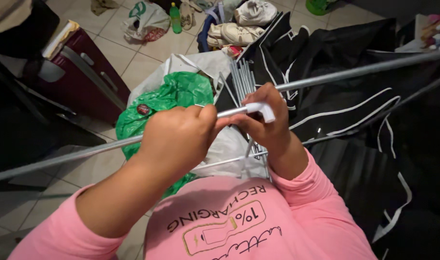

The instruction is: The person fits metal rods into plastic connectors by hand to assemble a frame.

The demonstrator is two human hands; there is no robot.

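Hands [220,127] gripping metal rod [85,153], white plastic connector [262,110] at its end

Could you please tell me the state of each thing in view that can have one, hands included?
left hand: closed around the long metal rod.
right hand: fingers pinching the white plastic connector.
long metal rod: held up off the floor, slanting.
white plastic connector: seated on the rod's end.
bundle of metal rods: lying loose on the bags.
green plastic bag: crumpled.
black fabric cover: spread out, rumpled.
maroon suitcase: lying flat, shut.
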